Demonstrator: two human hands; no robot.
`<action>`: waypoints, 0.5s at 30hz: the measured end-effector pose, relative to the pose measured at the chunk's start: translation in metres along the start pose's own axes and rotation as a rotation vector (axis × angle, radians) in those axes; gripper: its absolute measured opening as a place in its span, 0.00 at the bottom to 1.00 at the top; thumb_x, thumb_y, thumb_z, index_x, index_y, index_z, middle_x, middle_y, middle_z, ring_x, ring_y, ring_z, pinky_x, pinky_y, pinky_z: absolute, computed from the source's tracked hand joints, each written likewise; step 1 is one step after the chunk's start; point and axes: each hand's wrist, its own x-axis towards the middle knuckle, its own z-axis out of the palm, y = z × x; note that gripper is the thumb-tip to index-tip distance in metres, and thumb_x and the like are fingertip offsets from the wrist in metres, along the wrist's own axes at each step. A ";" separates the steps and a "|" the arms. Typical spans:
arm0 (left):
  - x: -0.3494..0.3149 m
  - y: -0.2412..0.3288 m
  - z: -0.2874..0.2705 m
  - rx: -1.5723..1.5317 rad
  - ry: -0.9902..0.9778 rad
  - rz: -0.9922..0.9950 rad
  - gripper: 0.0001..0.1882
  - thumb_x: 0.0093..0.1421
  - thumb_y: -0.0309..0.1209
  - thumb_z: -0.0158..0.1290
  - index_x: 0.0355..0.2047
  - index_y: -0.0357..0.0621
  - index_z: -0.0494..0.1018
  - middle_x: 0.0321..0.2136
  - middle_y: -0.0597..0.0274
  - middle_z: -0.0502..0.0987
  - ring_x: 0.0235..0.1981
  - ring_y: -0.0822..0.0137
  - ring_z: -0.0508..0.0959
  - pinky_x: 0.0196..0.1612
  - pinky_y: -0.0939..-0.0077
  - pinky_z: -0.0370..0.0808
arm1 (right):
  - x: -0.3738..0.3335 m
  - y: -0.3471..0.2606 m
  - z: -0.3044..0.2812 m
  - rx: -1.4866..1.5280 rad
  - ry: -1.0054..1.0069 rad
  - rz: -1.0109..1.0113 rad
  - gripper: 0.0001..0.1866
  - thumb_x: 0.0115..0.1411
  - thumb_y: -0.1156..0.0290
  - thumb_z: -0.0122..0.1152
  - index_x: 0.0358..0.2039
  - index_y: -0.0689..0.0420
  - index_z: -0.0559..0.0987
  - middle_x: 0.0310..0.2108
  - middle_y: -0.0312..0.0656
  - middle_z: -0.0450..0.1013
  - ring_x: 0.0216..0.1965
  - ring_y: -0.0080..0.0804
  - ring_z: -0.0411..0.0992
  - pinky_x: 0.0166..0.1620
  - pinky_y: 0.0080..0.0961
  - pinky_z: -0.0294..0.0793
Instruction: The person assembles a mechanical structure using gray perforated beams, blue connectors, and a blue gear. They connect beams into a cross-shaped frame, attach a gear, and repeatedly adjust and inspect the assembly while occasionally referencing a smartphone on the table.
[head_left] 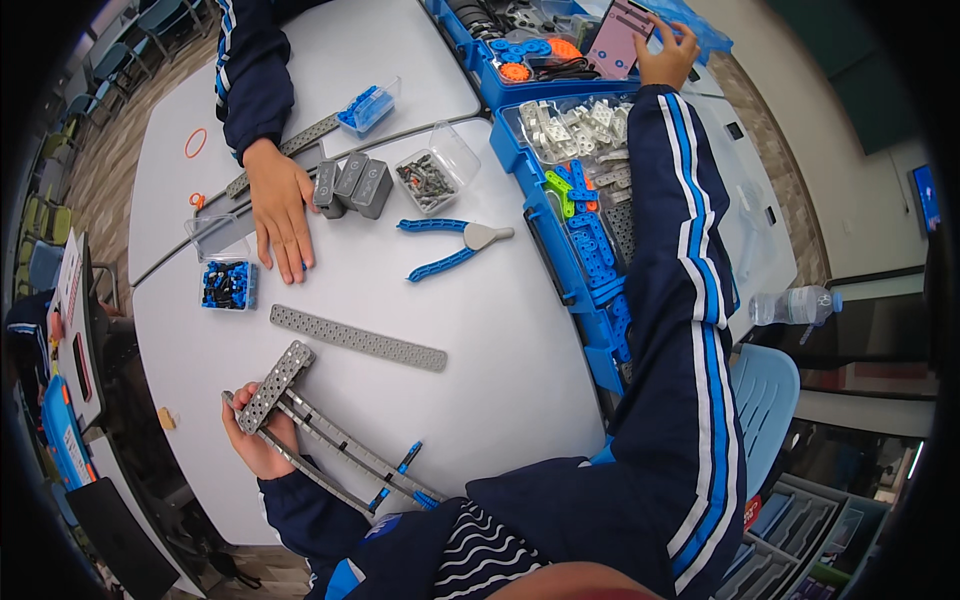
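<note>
Item: grey perforated plastic frame with blue connectors (280,385); located at the lower left of the white table (500,400), its long rails running toward the wearer's torso.
Left hand (265,455): fingers curled around the frame's thick end, gripping it.
Right hand (668,60): at the edge of a phone with a lit pink screen (616,42); whether its fingers gripped or merely tapped could not be told.
Adjacent: long flat grey perforated beam (358,338), loose; blue-handled grey pliers (485,237), handles spread.
Handling note (judged): the slender rails seemed likely to twist, so a firm hold on the thick end, without pinching the rails together, suited best; the far end wanted support during one-handed holding.
</note>
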 end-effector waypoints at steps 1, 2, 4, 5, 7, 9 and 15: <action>0.000 0.000 0.000 0.002 -0.004 0.001 0.13 0.70 0.36 0.45 0.30 0.42 0.67 0.32 0.58 0.73 0.43 0.60 0.73 0.56 0.62 0.70 | -0.001 0.003 0.000 -0.001 0.019 0.022 0.21 0.47 0.56 0.75 0.44 0.32 0.84 0.51 0.40 0.66 0.51 0.43 0.63 0.56 0.38 0.67; 0.000 0.000 0.000 0.007 -0.019 0.005 0.13 0.70 0.36 0.46 0.30 0.42 0.67 0.32 0.58 0.73 0.43 0.60 0.73 0.56 0.62 0.70 | -0.002 0.007 0.001 -0.002 0.039 0.044 0.21 0.47 0.57 0.76 0.44 0.33 0.84 0.51 0.40 0.66 0.51 0.43 0.63 0.56 0.39 0.67; 0.000 0.000 0.000 0.022 0.000 0.011 0.13 0.70 0.36 0.46 0.30 0.42 0.67 0.32 0.58 0.73 0.43 0.60 0.73 0.56 0.62 0.70 | -0.004 0.013 0.001 -0.009 0.030 0.067 0.22 0.45 0.57 0.76 0.45 0.33 0.84 0.52 0.41 0.65 0.52 0.44 0.62 0.56 0.40 0.67; 0.000 0.000 -0.001 0.039 -0.005 0.019 0.13 0.70 0.36 0.45 0.30 0.42 0.67 0.32 0.58 0.73 0.43 0.60 0.73 0.57 0.62 0.70 | -0.006 0.016 0.002 -0.015 0.001 0.068 0.23 0.45 0.57 0.77 0.45 0.33 0.84 0.53 0.42 0.65 0.53 0.45 0.61 0.56 0.40 0.67; 0.000 0.000 -0.001 0.019 -0.017 0.007 0.13 0.70 0.36 0.45 0.30 0.41 0.67 0.32 0.58 0.73 0.43 0.60 0.73 0.57 0.62 0.70 | -0.008 0.017 0.004 -0.015 -0.038 0.074 0.24 0.44 0.58 0.77 0.45 0.32 0.84 0.54 0.43 0.64 0.55 0.47 0.60 0.57 0.41 0.66; 0.000 0.000 -0.001 0.009 -0.031 -0.002 0.13 0.70 0.36 0.45 0.30 0.41 0.67 0.32 0.58 0.73 0.43 0.60 0.73 0.57 0.62 0.70 | -0.010 0.014 0.007 -0.001 -0.061 0.083 0.24 0.45 0.58 0.77 0.46 0.30 0.84 0.55 0.43 0.63 0.57 0.48 0.58 0.58 0.41 0.65; -0.001 0.000 -0.001 0.014 -0.014 0.006 0.13 0.70 0.35 0.45 0.30 0.41 0.67 0.32 0.58 0.72 0.43 0.60 0.73 0.57 0.63 0.70 | -0.009 0.007 0.009 0.031 -0.072 0.057 0.24 0.46 0.57 0.77 0.46 0.28 0.83 0.58 0.45 0.60 0.59 0.50 0.56 0.59 0.41 0.65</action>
